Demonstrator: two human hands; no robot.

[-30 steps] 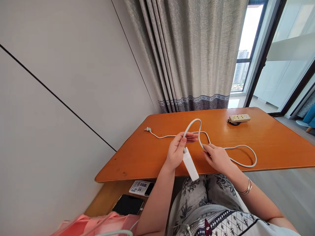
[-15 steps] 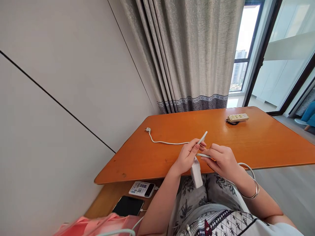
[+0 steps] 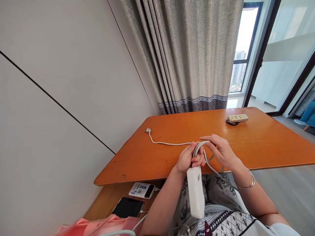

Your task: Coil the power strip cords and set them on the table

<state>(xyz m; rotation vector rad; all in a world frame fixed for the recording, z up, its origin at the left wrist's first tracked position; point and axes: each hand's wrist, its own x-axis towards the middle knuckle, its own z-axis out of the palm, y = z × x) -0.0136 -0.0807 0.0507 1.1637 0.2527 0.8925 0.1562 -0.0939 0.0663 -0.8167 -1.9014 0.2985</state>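
My left hand (image 3: 188,158) is closed on the top end of a long white power strip (image 3: 195,191), which hangs down over my lap. Its white cable (image 3: 167,143) runs left across the orange table (image 3: 258,137) to a plug (image 3: 148,130) near the wall. My right hand (image 3: 221,150) is closed on a loop of the same cable and lays it over the strip's top end, right beside my left fingers. More cable hangs below my right hand off the table edge.
A second, beige power strip (image 3: 237,118) lies at the table's far right. On a lower shelf to the left are a black phone (image 3: 128,206) and a small charging device (image 3: 142,190). Pink cloth (image 3: 98,226) lies at the bottom left. Curtains and a window stand behind.
The big cable loop that lay on the table has been gathered in. My right hand has brought it up over the strip's end, and the strip now hangs lower and closer.
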